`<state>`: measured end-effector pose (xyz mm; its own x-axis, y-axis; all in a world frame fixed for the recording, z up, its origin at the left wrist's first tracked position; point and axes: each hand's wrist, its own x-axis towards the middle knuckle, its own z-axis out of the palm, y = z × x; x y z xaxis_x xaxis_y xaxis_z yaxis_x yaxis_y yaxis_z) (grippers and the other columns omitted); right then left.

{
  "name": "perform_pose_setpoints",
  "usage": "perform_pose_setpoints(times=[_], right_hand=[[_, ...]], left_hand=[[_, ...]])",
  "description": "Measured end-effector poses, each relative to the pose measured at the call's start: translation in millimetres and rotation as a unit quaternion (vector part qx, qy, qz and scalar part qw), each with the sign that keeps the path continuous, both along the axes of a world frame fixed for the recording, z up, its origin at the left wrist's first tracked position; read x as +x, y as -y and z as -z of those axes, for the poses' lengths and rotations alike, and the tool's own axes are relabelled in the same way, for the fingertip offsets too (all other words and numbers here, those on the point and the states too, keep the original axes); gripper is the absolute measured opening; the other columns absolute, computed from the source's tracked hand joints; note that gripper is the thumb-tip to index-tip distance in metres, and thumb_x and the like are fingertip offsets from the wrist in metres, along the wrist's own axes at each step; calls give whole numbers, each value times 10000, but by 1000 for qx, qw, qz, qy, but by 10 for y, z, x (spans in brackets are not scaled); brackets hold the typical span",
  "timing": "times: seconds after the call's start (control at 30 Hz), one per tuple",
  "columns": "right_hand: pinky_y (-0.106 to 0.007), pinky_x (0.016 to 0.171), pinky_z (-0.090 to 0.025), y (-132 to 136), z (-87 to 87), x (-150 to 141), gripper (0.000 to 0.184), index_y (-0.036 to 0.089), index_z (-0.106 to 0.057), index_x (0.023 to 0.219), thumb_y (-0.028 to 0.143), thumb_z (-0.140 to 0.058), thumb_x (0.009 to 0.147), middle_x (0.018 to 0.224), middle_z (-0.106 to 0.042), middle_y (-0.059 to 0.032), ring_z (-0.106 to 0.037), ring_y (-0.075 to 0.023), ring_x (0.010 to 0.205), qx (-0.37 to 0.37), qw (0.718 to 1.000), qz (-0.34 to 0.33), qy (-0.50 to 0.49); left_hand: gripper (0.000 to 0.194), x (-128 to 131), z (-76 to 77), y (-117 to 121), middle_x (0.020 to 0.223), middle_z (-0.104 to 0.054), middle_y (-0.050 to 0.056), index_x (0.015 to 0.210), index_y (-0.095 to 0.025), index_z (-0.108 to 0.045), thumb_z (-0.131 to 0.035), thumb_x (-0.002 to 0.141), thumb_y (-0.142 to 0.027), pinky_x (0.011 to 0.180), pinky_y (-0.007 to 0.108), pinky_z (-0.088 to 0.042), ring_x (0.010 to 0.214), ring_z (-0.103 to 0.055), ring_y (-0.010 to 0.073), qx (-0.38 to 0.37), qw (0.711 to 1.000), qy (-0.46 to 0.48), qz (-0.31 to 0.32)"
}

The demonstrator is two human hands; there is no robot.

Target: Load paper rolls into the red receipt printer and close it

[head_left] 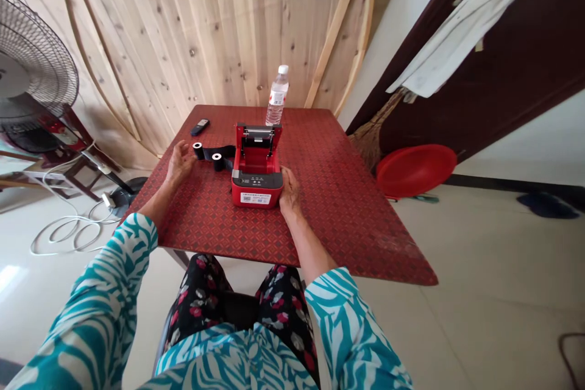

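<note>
A small red printer with its lid raised stands on the red patterned table. My right hand rests against the printer's right side, fingers curved along it. My left hand lies open on the table to the left, fingers spread, close to a black ribbon wound on two small spools. The ribbon stretches from near my left fingertips to the printer's left edge. Nothing is in my left hand.
A clear water bottle stands behind the printer. A dark remote lies at the far left of the table. A standing fan and white cable are on the left; a red basin and broom lean at the right.
</note>
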<state>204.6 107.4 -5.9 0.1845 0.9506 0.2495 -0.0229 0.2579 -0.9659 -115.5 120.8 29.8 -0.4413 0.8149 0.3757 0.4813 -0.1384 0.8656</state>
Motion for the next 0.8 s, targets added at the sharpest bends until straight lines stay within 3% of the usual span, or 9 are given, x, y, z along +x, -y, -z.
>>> perform_pose_setpoints(times=[0.1, 0.23, 0.4, 0.5, 0.67, 0.73, 0.8], right_hand=[[-412, 962, -464, 2, 0, 3, 463, 219, -683, 1031, 570, -431, 865, 1095, -729, -77, -639, -226, 1041, 6, 1000, -5, 6], [-425, 960, -469, 2, -3, 2, 492, 204, -685, 1038, 581, -419, 868, 1097, -727, -96, -646, -235, 1037, 6, 1000, -4, 9], [-417, 960, -472, -8, 9, 8, 468, 212, -686, 1031, 572, -438, 863, 1100, -726, -90, -645, -233, 1048, 5, 1000, -4, 7], [-414, 955, -474, -15, 22, 6, 457, 214, -685, 1029, 564, -438, 868, 1093, -724, -84, -642, -233, 1056, 7, 1000, -7, 3], [-420, 978, -468, -31, 36, -5, 460, 216, -690, 1024, 571, -441, 872, 1091, -727, -78, -639, -231, 1053, 17, 1000, 0, 0], [-421, 989, -463, -41, 39, -9, 455, 222, -690, 1026, 572, -443, 872, 1088, -729, -72, -638, -226, 1045, 20, 1000, -1, 0], [-425, 998, -459, -53, 43, -15, 448, 228, -688, 1025, 569, -439, 874, 1082, -729, -66, -635, -223, 1044, 22, 1000, -3, 1]], left_hand=[[628, 29, 29, -159, 1220, -643, 139, 1229, -181, -506, -707, 639, -101, 984, 439, -489, 1156, -618, 268, -35, 998, 51, 32], [419, 91, 32, -220, 1062, -688, 91, 1058, -172, -571, -661, 656, -98, 981, 413, -493, 1051, -655, 238, -46, 997, 56, 28], [294, 12, -58, -154, 875, -658, 10, 939, -193, -524, -684, 695, -154, 853, 350, -535, 846, -668, 177, 26, 994, 103, 2], [349, -87, -268, -56, 872, -635, -16, 953, -197, -504, -751, 707, -218, 813, 297, -536, 803, -662, 137, 130, 981, 142, 31], [486, -152, -844, 359, 969, -698, -4, 1007, -192, -545, -872, 661, -291, 877, 294, -536, 900, -663, 129, 280, 936, 145, 155], [451, -60, -1066, 593, 1053, -723, 26, 1054, -202, -565, -848, 706, -256, 921, 345, -537, 925, -675, 151, 281, 927, 124, 217], [400, 121, -1236, 797, 1023, -737, 38, 1073, -214, -602, -819, 742, -267, 861, 353, -563, 882, -682, 167, 231, 924, 99, 288]])
